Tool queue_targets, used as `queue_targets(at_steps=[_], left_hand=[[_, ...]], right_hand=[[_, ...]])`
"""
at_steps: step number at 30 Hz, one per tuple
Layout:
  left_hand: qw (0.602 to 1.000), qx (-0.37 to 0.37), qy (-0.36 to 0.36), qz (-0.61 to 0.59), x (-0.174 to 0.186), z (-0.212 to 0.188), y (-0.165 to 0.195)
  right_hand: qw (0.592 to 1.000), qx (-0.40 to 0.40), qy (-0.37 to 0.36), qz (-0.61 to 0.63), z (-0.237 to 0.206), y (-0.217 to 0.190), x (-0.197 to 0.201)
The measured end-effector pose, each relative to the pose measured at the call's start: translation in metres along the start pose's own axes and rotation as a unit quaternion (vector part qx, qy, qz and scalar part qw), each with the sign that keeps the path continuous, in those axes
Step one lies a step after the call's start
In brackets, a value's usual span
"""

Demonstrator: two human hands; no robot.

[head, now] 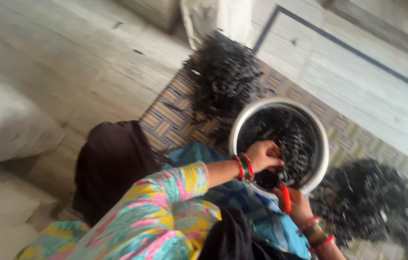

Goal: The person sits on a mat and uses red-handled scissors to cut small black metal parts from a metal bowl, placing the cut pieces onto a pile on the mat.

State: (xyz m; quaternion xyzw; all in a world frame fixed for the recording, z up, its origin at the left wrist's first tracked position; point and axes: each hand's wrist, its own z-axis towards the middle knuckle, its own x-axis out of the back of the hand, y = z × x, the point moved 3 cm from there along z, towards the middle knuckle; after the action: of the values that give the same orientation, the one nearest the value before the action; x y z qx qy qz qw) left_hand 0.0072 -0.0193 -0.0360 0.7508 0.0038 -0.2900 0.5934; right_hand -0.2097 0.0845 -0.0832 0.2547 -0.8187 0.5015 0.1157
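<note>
**Two hands in a bowl of small black pieces**

Two big heaps of black pieces flank the work: one pile [223,72] lies on the woven mat [175,115] beyond the bowl, another pile [367,202] sits to the right of it. Between them stands the round metal bowl [235,130], nearly full of the same dark bits, right at the person's knees.

The left hand [264,156] dips in over the near rim, fingers curled down into the pieces; it looks closed on a pinch of them, though motion blur hides just what it grips. The right hand [295,204] hovers at the bowl's near edge, closed around a small orange tool [285,197].

By their look, the pieces are light, stiff and loose, likely to tangle and slide off each other, so a fingertip pinch on one or a few suits them better than a scoop. The bowl itself looks rigid and smooth; its rim is the place to take it.

A white sack [218,19] stands behind the far pile, a pale bundle [6,125] at far left, and a dark cloth [112,163] lies beside the bright sleeve [165,212]. Nothing blocks the bowl.
</note>
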Motion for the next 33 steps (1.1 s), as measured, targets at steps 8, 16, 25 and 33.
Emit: queue_targets(at_steps=[8,16,25,33], left_hand=[[0.987,-0.002,-0.075,0.139,0.000,-0.004,0.007],[0.984,-0.008,-0.052,0.170,0.003,-0.001,0.016],[0.932,-0.185,0.033,0.309,-0.007,-0.010,0.025],[0.935,-0.105,-0.019,0.338,-0.004,-0.005,0.023]], right_hand=[[0.997,0.052,0.007,-0.060,0.015,0.010,0.003],[0.992,0.020,0.036,-0.116,0.013,-0.004,0.004],[0.984,-0.017,0.055,-0.168,0.005,-0.022,0.006],[0.963,-0.038,0.063,-0.258,0.002,-0.027,0.005]])
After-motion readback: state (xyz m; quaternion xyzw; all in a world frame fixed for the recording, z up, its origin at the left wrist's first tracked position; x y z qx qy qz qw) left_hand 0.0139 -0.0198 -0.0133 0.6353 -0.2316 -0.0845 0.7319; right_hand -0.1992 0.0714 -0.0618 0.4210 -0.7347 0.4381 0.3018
